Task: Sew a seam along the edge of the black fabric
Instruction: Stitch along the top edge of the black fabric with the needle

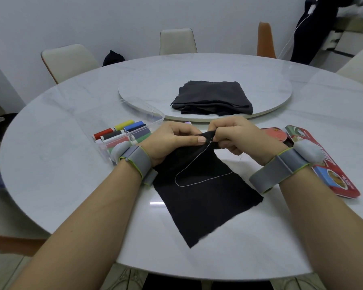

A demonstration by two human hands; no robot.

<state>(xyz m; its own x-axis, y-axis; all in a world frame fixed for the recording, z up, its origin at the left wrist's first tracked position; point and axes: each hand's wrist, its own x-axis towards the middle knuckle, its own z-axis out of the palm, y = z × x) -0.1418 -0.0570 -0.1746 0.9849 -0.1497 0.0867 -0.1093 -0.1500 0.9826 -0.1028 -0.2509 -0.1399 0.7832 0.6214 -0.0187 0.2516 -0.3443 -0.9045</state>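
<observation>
Black fabric (205, 197) on white marble bench (71, 164), far edge lifted and pinched by both hands
Left hand (172, 141) and right hand (237, 137) pinching that edge together; pale thread (194, 176) looping across cloth; thread spools (124, 132) just beside left wrist

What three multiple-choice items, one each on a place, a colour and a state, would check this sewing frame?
1. Where does the folded stack of black cloth lie?
A. On the round white turntable
B. On a chair
C. In the clear plastic thread box

2. What colour is the loose thread looped on the flat black fabric piece?
A. Red
B. Pale, whitish
C. Yellow

3. How is the fabric's top edge held?
A. Lying untouched
B. Pinched by the left hand and right hand
C. Pinned under a tin

Answers: 1 A, the stack rests on the turntable; 2 B, a light line shows against black; 3 B, both hands' fingers close on the raised edge.
</observation>
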